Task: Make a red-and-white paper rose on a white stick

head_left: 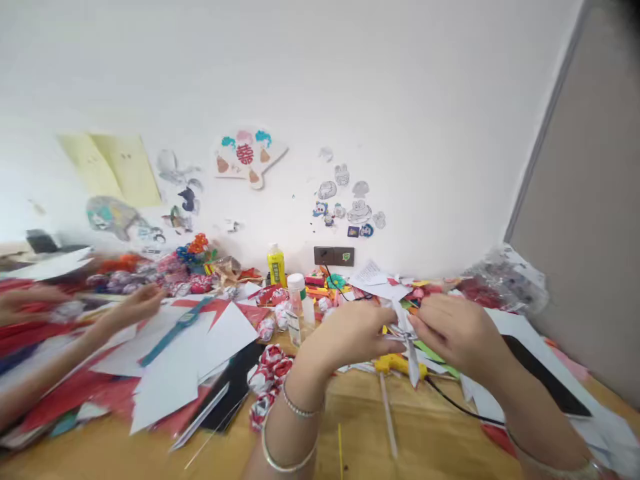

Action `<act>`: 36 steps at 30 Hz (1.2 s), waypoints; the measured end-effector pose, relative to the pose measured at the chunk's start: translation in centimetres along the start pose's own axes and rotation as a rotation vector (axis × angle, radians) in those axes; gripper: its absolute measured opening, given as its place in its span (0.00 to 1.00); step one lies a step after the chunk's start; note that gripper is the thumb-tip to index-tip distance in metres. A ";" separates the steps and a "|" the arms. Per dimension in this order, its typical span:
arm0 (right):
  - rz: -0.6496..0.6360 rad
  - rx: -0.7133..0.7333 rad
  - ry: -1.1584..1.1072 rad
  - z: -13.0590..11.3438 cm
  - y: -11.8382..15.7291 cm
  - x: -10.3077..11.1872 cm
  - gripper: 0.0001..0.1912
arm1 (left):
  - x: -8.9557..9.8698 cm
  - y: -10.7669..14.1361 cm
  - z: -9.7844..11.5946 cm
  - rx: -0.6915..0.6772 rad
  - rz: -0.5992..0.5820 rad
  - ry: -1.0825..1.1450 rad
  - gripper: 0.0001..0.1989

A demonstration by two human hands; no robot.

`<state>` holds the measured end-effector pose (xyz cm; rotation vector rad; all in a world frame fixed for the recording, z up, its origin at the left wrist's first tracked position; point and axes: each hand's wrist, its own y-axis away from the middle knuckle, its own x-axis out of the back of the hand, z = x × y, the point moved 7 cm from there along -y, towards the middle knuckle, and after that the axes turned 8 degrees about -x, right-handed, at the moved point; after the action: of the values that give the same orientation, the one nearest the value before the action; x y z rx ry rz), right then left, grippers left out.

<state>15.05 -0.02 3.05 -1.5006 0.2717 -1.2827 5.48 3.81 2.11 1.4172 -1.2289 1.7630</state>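
Note:
Right of centre, my left hand and my right hand meet over the table, both closed on a folded white paper piece. The piece has narrow strips that stick out above and below the fingers. Just beneath it lies a yellow glue gun with a black cord trailing right. A thin white stick points toward me below the glue gun, and a thin yellow stick is to its left.
Another person's hand reaches in at the left over white sheets. A clear bottle, a yellow bottle and red-white crumpled balls stand left of my hands. A black tablet lies right.

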 end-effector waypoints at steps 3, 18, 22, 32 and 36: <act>0.000 0.018 0.003 0.0 0.1 0.1 0.19 | -0.2 0.0 0.3 -0.041 0.032 0.024 0.12; 0.082 0.006 0.024 -0.2 -0.3 0.2 0.21 | -0.3 -0.3 1.5 -0.132 0.078 -0.126 0.07; 0.032 0.013 0.012 -0.1 -0.3 -0.1 0.20 | -0.5 -0.5 1.4 -0.120 0.036 -0.115 0.08; -0.071 -0.083 -0.084 1.2 -0.4 -0.4 0.18 | 0.8 -0.4 -0.6 0.020 0.162 -0.197 0.10; -0.099 -0.115 -0.136 1.8 -0.4 -0.5 0.11 | 1.5 0.0 -0.1 -0.009 0.252 -0.173 0.08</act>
<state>16.14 1.49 3.41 -1.7093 0.1866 -1.2541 4.98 3.73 3.54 1.4886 -1.5643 1.8236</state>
